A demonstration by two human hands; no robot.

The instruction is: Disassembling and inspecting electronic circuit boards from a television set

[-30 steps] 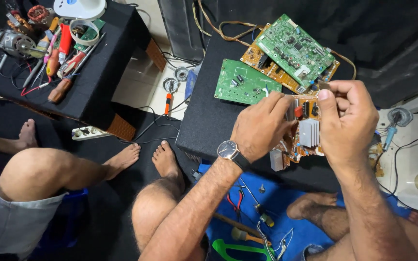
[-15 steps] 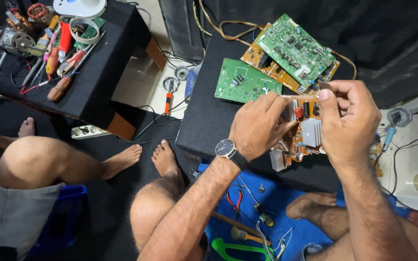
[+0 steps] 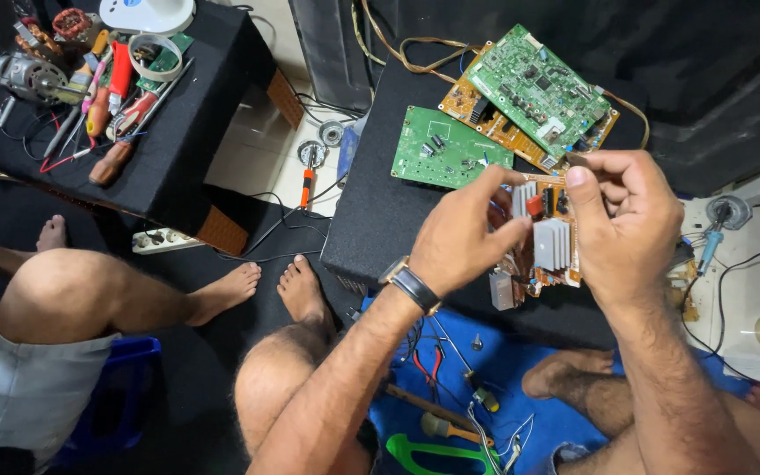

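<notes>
Two circuit boards (image 3: 485, 114) lie on the speaker box (image 3: 380, 220), behind the held board (image 3: 547, 242).

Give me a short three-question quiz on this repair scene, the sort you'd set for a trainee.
1. True or false: both hands grip the brown circuit board with the silver heat sinks.
2. Which wrist wears the watch? A) left B) right C) neither
3. Fill in: the small green board lies on a ______ box.

Key:
1. True. The left hand and the right hand hold that board between them, above the black box.
2. A.
3. Black. It lies flat beside the larger green board, which rests on an orange-brown board.
</notes>
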